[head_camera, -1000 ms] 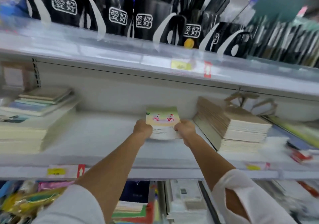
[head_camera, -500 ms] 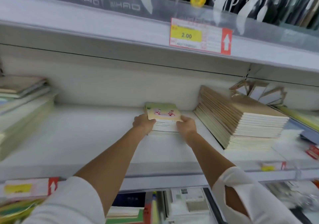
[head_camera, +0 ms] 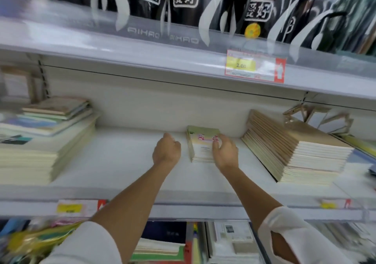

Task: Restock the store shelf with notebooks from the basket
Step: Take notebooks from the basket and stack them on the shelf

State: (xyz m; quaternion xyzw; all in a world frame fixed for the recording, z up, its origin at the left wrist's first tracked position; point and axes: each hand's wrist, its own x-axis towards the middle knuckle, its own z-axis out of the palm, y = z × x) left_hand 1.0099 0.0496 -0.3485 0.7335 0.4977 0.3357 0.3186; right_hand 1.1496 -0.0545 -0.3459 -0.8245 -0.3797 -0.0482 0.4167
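Observation:
A small stack of notebooks (head_camera: 200,148) with a green and pink cover lies flat on the white middle shelf (head_camera: 126,162), near the back wall. My left hand (head_camera: 166,150) hovers just left of the stack, apart from it, fingers loosely curled and holding nothing. My right hand (head_camera: 225,151) is at the stack's right edge, its relaxed fingers touching the top cover. The basket is out of view.
A tall slanted pile of brown-covered notebooks (head_camera: 295,149) stands right of the small stack. Thick piles of pale books (head_camera: 40,141) fill the shelf's left end. Black pen holders (head_camera: 183,1) line the upper shelf, which carries a price tag (head_camera: 254,66). More stationery sits below.
Both hands set the notebook stack down at the back of the shelf. My left hand has let go and drawn away to the left; my right hand has loosened its hold.

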